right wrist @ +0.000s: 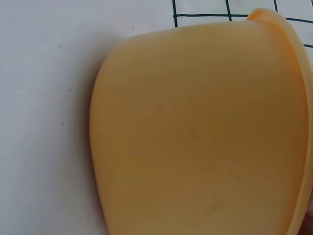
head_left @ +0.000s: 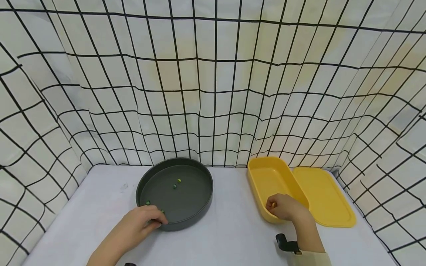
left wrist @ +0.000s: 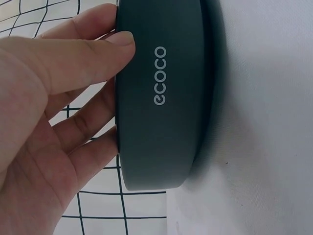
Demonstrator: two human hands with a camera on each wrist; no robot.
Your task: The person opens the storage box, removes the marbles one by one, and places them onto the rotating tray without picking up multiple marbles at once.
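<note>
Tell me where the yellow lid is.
In the head view the yellow lid lies flat on the table's right side, right of the yellow container and touching it.

left hand (head_left: 141,225): bare, no sleeve seen | right hand (head_left: 286,207): bare | right wrist: black strap-mounted device (head_left: 286,244), pale cuff (head_left: 309,258)

On the white table (head_left: 233,236), the round grey plastic tray (head_left: 186,218) sits left of the yellow oblong plastic box (head_left: 263,181); the flat yellow lid (head_left: 326,195) lies just right of that.

left hand (head_left: 143,223) gripping, right hand (head_left: 283,207) curled
</note>
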